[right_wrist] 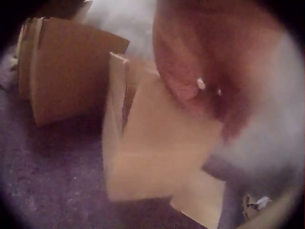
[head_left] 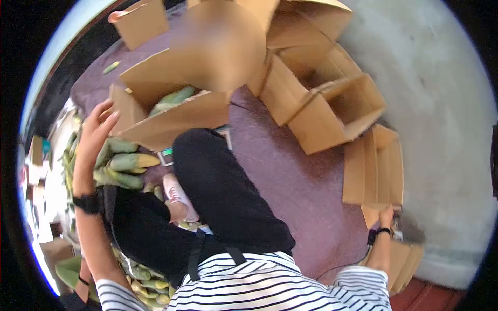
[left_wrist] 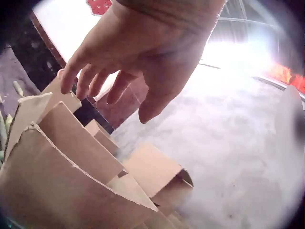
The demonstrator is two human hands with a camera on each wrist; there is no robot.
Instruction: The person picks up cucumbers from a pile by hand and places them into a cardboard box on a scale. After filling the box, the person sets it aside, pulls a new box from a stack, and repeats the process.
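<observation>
In the head view my left hand (head_left: 98, 127) is raised beside the left end of an open cardboard box (head_left: 171, 122) with green vegetables (head_left: 179, 98) inside. The left wrist view shows that hand (left_wrist: 138, 52) with spread, slightly bent fingers above the box flaps (left_wrist: 81, 143), holding nothing. At the right, my right hand (head_left: 385, 215) grips the lower end of a folded cardboard box (head_left: 371, 171). Seen from the right wrist, the right hand (right_wrist: 214, 62) lies against the top of that cardboard (right_wrist: 157, 143), its fingertips partly hidden.
Several open boxes (head_left: 321, 114) stand at the upper right on the purple cloth (head_left: 301, 207). Large green-yellow vegetables (head_left: 124, 163) lie by my left knee. A scale display (head_left: 167, 155) shows under the filled box. Flattened cardboard (head_left: 404, 264) lies lower right. Another person's arm (head_left: 83, 280) is at lower left.
</observation>
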